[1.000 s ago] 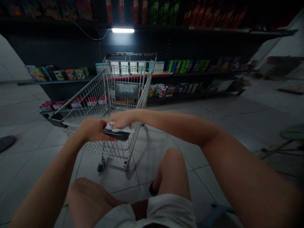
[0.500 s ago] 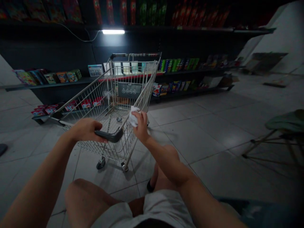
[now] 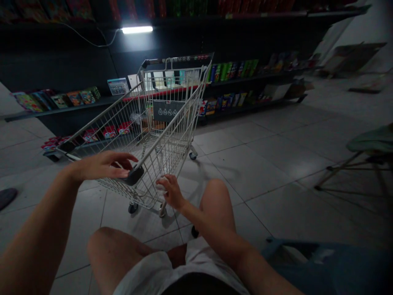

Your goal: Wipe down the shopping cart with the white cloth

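Observation:
A metal shopping cart (image 3: 181,135) stands in front of my knees, its wire basket tapering toward me. My left hand (image 3: 106,164) lies over the dark plastic corner bumper (image 3: 134,176) on the cart's near rim. Its fingers are stretched and apart, the tips over the bumper. Lower down, at the near side of the wire basket, my right hand (image 3: 172,191) is closed around a crumpled white cloth (image 3: 160,187). Most of the cloth is hidden by my fingers, and whether it presses on the wires is hard to tell.
Behind the cart runs a dark shelf unit (image 3: 92,73) with packaged goods and a lit lamp tube (image 3: 137,30). A folding stool (image 3: 365,155) stands at right. A blue plastic object (image 3: 340,262) sits at lower right. A shoe (image 3: 6,197) shows at the left edge.
My right hand has moved down and left along the cart's side with the cloth. My left hand has loosened from the rim, its fingers straighter. The cart has turned slightly, and the view has tilted down.

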Tool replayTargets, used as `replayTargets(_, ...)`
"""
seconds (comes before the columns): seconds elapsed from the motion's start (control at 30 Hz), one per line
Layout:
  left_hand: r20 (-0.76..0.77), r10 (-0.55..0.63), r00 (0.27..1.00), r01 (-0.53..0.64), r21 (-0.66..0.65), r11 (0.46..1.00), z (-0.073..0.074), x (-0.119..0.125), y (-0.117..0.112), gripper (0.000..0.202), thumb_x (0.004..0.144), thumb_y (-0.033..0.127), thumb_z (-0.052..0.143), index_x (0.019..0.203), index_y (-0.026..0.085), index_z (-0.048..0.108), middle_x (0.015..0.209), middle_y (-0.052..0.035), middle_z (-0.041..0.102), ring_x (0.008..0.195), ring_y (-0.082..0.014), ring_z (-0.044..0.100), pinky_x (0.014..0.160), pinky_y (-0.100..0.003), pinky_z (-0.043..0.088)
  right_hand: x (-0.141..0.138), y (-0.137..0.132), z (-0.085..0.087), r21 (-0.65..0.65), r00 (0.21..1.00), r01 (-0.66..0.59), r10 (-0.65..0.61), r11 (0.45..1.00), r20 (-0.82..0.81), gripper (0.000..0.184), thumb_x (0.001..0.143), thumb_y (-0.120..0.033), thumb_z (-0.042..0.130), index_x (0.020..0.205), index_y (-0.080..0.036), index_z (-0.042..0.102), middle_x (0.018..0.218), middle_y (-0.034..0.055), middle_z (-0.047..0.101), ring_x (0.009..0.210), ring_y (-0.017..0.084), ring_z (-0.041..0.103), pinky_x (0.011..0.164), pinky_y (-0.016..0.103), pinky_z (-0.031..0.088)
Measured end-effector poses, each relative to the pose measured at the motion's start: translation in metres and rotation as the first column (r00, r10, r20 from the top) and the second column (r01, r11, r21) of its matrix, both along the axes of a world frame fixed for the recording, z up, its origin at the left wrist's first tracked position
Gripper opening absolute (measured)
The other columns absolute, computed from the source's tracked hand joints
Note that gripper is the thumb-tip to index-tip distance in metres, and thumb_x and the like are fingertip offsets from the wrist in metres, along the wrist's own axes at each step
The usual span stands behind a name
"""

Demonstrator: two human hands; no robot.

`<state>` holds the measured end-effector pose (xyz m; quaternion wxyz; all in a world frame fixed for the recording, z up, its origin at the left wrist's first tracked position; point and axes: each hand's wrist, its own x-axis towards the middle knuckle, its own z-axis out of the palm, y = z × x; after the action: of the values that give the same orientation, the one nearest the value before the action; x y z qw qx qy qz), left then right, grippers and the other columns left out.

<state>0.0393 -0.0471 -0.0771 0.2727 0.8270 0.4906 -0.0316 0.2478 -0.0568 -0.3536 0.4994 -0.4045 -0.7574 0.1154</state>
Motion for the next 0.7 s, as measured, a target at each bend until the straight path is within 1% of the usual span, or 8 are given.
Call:
replayTargets(0.1,-0.164,-0.010,0.986,0.041,0.191,0.981,-0.008,0.031,-0.021,0.055,0.089,0.065,0.034,0.098,0.019,0.062,0.084,-0.0067,0.070,0.074,-0.0189,0.062,0.065,-0.029,0.043,-0.014,-0.004,0.036,0.120,0.996,0.059,-0.051,0.991,-0.066,0.045,0.075,-0.014,0.056,0.117,-0.024,0.066,0.126,0.0104,0.047,0.122,0.026,0.043,0.110,0.045,0.040)
replayTargets(0.17,-0.257,0.016,0.966,0.066,0.307,0.949,-0.016,0.044,-0.029,0.049,0.093,0.058,0.027,0.081,0.020,0.056,0.071,-0.0051,0.061,0.063,-0.0172,0.055,0.060,-0.030,0.036,-0.026,-0.004,0.035,0.153,0.999,0.031,-0.026,0.988,-0.036,0.040,0.076,-0.017,0.058,0.113,-0.027,0.068,0.125,0.0091,0.048,0.123,0.026,0.043,0.111,0.046,0.038)
replayTargets(0.23,-0.289,0.056,0.956,0.060,0.377,0.924,-0.023,0.048,-0.032,0.044,0.093,0.053,0.026,0.076,0.021,0.049,0.068,-0.0044,0.057,0.061,-0.0170,0.052,0.059,-0.031,0.032,-0.035,-0.007,0.009,0.112,1.000,0.005,-0.004,0.994,-0.004,0.034,0.072,-0.014,0.060,0.102,-0.027,0.070,0.116,0.0078,0.051,0.118,0.026,0.045,0.109,0.045,0.040)
replayTargets(0.37,-0.300,0.091,0.950,0.036,0.393,0.919,-0.027,0.040,-0.029,0.039,0.093,0.051,0.027,0.075,0.022,0.046,0.067,-0.0035,0.056,0.061,-0.0168,0.051,0.061,-0.031,0.031,-0.038,-0.030,-0.076,-0.180,1.000,0.013,-0.013,0.984,0.000,0.040,0.059,-0.002,0.059,0.092,-0.024,0.067,0.112,0.0065,0.054,0.115,0.025,0.051,0.105,0.045,0.044)
replayTargets(0.43,-0.299,0.094,0.950,0.034,0.397,0.917,-0.027,0.035,-0.028,0.039,0.092,0.052,0.027,0.076,0.022,0.046,0.068,-0.0036,0.056,0.062,-0.0170,0.051,0.061,-0.031,0.031,-0.034,-0.042,-0.100,-0.273,0.999,-0.015,0.003,0.962,-0.045,0.044,0.055,0.002,0.055,0.090,-0.022,0.066,0.111,0.0069,0.055,0.114,0.024,0.054,0.102,0.042,0.048)
replayTargets(0.47,-0.301,0.096,0.949,0.035,0.403,0.914,-0.027,0.033,-0.027,0.039,0.092,0.052,0.027,0.076,0.022,0.046,0.069,-0.0038,0.057,0.063,-0.0173,0.052,0.062,-0.031,0.031,-0.031,-0.044,-0.102,-0.291,0.998,-0.034,0.017,0.956,-0.060,0.044,0.055,0.002,0.054,0.090,-0.021,0.065,0.110,0.0069,0.055,0.113,0.024,0.055,0.101,0.041,0.049)
replayTargets(0.57,-0.310,0.095,0.946,0.046,0.418,0.907,-0.027,0.032,-0.028,0.041,0.092,0.052,0.026,0.077,0.021,0.048,0.071,-0.0048,0.059,0.065,-0.0184,0.054,0.062,-0.032,0.031,-0.013,-0.025,-0.068,-0.244,0.978,0.074,-0.118,0.967,-0.170,0.043,0.063,-0.005,0.056,0.102,-0.021,0.062,0.110,0.0087,0.056,0.112,0.023,0.057,0.101,0.042,0.050)
replayTargets(0.7,-0.320,0.092,0.943,0.063,0.443,0.895,-0.026,0.035,-0.030,0.043,0.092,0.052,0.025,0.080,0.021,0.052,0.073,-0.0060,0.061,0.068,-0.0202,0.057,0.063,-0.032,0.033,0.016,0.047,0.022,-0.186,0.801,0.395,-0.437,0.900,-0.409,0.058,0.075,-0.013,0.049,0.133,-0.014,0.045,0.130,0.0176,0.050,0.128,0.023,0.047,0.111,0.045,0.041)
